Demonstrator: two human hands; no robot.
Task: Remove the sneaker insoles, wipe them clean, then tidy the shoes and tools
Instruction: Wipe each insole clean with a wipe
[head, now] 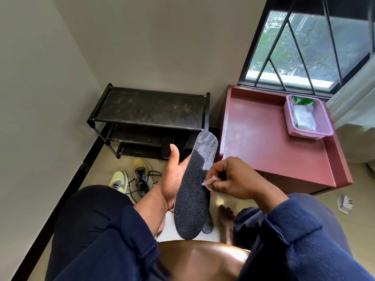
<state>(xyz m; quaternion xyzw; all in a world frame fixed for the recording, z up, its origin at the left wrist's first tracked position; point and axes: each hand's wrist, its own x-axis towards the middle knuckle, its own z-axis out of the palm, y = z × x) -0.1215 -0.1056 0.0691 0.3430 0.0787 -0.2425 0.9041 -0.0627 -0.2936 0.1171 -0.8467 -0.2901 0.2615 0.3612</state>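
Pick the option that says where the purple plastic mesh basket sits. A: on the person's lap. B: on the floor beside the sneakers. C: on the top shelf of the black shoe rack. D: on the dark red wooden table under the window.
D: the purple plastic mesh basket stands on the dark red wooden table near the window, far from the black shoe rack.

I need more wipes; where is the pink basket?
The pink basket sits in the head view's upper right, on the far right corner of the red table, just below the window.
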